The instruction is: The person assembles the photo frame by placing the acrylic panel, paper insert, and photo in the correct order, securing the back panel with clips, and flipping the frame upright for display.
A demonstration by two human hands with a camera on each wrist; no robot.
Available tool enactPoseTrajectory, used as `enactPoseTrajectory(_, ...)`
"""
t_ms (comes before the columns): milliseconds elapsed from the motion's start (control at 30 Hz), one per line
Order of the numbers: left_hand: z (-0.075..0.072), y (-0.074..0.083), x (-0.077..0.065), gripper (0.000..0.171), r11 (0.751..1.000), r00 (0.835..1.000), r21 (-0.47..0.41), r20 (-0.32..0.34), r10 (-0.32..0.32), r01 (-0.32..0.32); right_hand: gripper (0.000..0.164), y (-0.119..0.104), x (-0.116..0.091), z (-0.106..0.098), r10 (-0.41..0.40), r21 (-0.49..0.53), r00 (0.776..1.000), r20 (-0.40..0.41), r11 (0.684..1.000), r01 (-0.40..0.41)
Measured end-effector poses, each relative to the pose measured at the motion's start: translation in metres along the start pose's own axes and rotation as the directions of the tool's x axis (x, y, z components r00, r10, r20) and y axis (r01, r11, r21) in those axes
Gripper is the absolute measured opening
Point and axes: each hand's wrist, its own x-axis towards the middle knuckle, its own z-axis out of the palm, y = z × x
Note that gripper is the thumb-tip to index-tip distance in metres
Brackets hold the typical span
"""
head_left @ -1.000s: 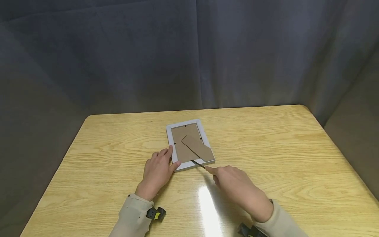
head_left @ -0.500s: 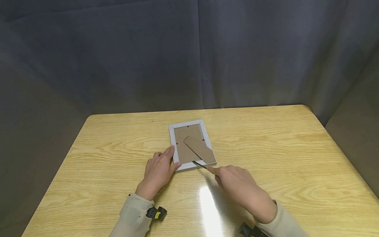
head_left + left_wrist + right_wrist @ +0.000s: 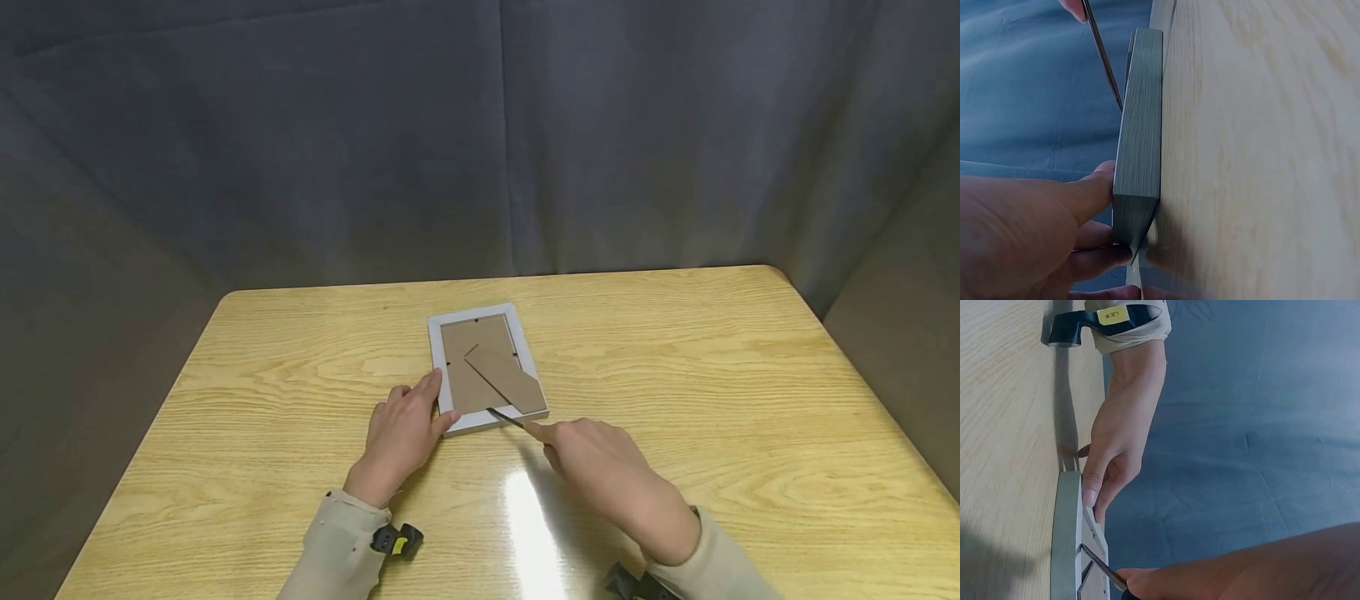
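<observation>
A light grey picture frame [image 3: 437, 342] lies face down on the table, its brown backing board [image 3: 467, 385] and slanted easel stand [image 3: 512, 382] showing. My left hand [image 3: 401, 433] grips the frame's near left corner, thumb on the near bar and fingers along the left side. In my right hand [image 3: 603, 471] is a thin, dark metal tool [image 3: 507, 417] with a narrow tip. That tip touches the inner near edge of the frame, where the board meets it, beside the stand. In the right wrist view, the metal shaft [image 3: 1104, 569] slants against the board; its handle is mostly hidden.
Small black tabs [image 3: 476, 320] sit along the inner edges of the frame. The wooden table [image 3: 750, 400] extends to both sides, with a bright reflection between the forearms. Dark curtains [image 3: 375, 150] hang behind it and at the sides.
The frame shifts very slightly right in the head view between the first two frames, along with the tool and right hand. Since then, nothing visibly moves.
</observation>
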Motion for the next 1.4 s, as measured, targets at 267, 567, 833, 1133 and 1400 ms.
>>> enactPoseTrajectory(267,-0.0013,0.0017,0.0001,0.070,1.000,1.000,-0.006,0.006,-0.008,0.008,0.045,-0.0006,-0.0002,-0.0004,0.006,0.004,1.000,-0.003,1.000,-0.006)
enactPoseTrajectory(567,-0.0011,0.0014,0.0000,0.070,1.000,1.000,0.001,0.007,-0.012,0.012,0.045,-0.0008,-0.0004,-0.0006,0.005,0.000,1.000,-0.002,1.000,-0.005)
enactPoseTrajectory(833,-0.0008,0.0011,0.0002,0.070,1.000,1.000,-0.006,-0.006,-0.008,0.008,0.045,-0.0006,-0.0007,-0.0005,-0.002,-0.006,1.000,-0.007,1.000,0.002)
enactPoseTrajectory(1133,-0.0011,0.0011,0.0002,0.069,1.000,1.000,-0.002,-0.005,-0.007,0.007,0.043,-0.0013,0.0009,0.0011,0.015,-0.017,1.000,-0.006,1.000,-0.015)
enactPoseTrajectory(1400,-0.0012,0.0013,0.0000,0.069,1.000,1.000,-0.006,0.000,-0.009,0.009,0.043,-0.0023,-0.0002,-0.0005,0.019,-0.023,1.000,-0.004,1.000,-0.019)
